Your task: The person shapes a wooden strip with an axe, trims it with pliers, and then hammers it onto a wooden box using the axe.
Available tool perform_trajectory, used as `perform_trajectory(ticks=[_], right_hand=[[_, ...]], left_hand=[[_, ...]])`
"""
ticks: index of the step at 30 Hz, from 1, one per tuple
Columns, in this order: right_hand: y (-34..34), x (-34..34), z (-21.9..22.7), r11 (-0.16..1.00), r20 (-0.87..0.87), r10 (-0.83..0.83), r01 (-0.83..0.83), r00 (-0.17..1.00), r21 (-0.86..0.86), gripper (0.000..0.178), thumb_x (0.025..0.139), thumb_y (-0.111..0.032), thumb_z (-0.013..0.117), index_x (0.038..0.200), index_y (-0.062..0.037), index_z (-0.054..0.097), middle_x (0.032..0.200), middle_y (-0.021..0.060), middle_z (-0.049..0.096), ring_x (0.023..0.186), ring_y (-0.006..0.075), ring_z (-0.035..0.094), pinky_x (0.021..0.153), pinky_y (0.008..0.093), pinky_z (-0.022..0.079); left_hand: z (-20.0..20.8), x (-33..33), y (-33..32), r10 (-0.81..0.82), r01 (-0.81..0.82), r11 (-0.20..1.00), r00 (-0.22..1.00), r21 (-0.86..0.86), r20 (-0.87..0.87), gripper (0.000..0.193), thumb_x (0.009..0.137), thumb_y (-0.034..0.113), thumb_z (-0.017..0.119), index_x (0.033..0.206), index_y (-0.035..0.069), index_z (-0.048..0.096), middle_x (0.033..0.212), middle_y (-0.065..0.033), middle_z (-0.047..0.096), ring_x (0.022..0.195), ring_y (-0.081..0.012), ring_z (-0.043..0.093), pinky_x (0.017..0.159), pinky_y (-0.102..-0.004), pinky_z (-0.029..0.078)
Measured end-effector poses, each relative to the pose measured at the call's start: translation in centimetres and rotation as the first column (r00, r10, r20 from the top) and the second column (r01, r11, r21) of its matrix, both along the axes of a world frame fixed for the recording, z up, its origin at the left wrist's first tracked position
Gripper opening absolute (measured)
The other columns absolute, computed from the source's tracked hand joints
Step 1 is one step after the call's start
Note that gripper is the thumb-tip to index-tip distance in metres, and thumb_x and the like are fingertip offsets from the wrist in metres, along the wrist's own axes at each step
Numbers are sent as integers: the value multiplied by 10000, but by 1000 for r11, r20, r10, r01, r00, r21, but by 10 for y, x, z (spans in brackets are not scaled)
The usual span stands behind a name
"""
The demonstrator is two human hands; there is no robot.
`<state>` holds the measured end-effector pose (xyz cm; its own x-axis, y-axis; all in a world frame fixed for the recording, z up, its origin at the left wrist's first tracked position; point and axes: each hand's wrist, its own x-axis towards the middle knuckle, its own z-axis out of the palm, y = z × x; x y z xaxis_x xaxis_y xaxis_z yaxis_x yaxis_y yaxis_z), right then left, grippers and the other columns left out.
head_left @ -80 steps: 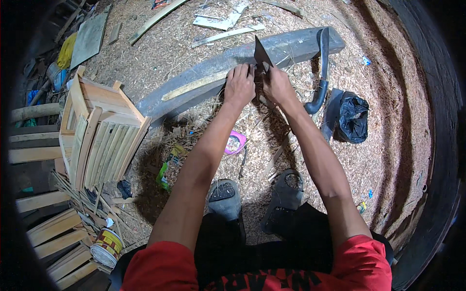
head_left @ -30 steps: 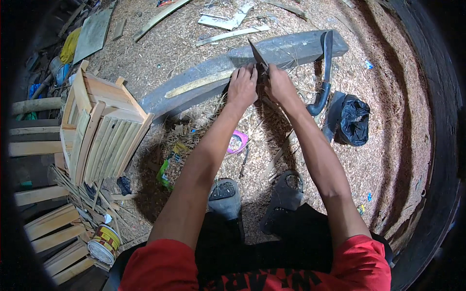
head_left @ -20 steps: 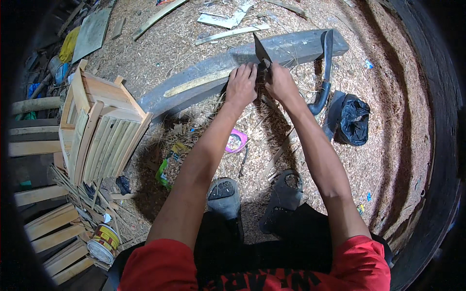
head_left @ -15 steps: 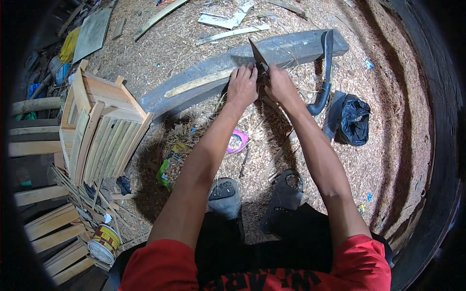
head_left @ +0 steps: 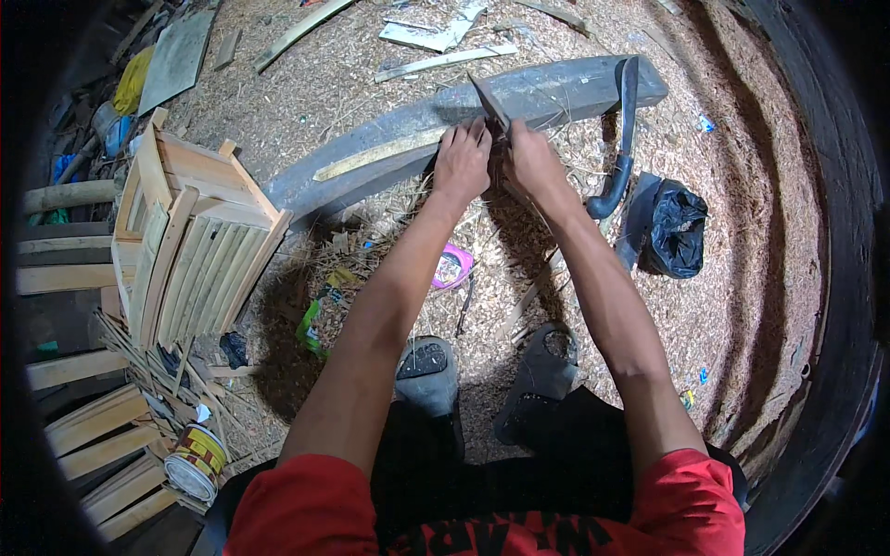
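A pale wooden strip (head_left: 375, 157) lies along a long grey beam (head_left: 380, 119). Its right end runs under my left hand (head_left: 463, 162), whose fingers are curled down over it against the beam. Close beside it, my right hand (head_left: 534, 163) is closed round a knife (head_left: 489, 100). The dark blade points up and to the left over the beam; my fingers hide the handle. What lies between the two hands is in shadow and hard to make out. A machete (head_left: 625, 130) with a curved dark handle leans on the beam's right end.
To the left stands a small slatted wooden frame (head_left: 211, 269), with stacked boards and a paint tin (head_left: 197, 461) below it. A black plastic bag (head_left: 675, 228) sits on the right. A pink-rimmed container (head_left: 452, 267) lies between my arms. Wood shavings and offcuts cover the ground.
The knife blade has tilted slightly, its tip shifting a little to the left. My right hand has moved very slightly, while my left hand stays almost in place on the beam.
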<state>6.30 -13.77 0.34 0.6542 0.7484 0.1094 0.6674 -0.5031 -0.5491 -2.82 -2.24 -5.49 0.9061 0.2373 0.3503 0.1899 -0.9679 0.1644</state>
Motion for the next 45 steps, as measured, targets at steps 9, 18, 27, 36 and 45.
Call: perform_trajectory(ticks=[9,18,27,36,45], right_hand=[[-9,12,-11,999,1,6,-6,1000,32,397,734,39,644,1098,84,492,894,341,629,900,517,615,772,534,496],[-9,11,-5,999,-9,25,-24,1000,22,417,701,26,682,1064,94,489,868,341,629,889,524,613,774,530,503],[-7,15,-11,994,49,55,-60,997,97,356,728,24,647,1042,95,494,825,348,622,847,529,611,730,542,487],[-10,19,-19,998,56,40,-43,998,53,362,753,3,617,1079,89,485,816,342,623,832,532,608,730,544,485],[-6,10,-8,997,27,52,-53,998,53,328,780,11,581,1085,89,492,900,369,619,884,541,601,758,556,484]], left_hand=[[2,3,-3,5,-7,999,999,31,54,519,807,141,602,1293,-38,574,1287,-180,581,1194,-301,510,1062,-414,359],[2,3,-1,-25,19,999,991,44,131,522,795,139,627,1282,-41,578,1222,-191,603,1145,-322,526,1032,-417,384],[2,3,-3,-18,14,999,991,30,129,524,753,112,644,1255,-31,597,1181,-203,616,1152,-329,526,1040,-421,383],[2,4,-5,0,0,1000,998,-1,70,512,780,132,621,1267,-23,595,1155,-212,634,1153,-340,529,1060,-426,368],[6,1,-5,38,-41,999,996,-32,-75,531,789,173,626,1281,-24,582,1369,-163,543,1263,-286,483,1111,-405,319]])
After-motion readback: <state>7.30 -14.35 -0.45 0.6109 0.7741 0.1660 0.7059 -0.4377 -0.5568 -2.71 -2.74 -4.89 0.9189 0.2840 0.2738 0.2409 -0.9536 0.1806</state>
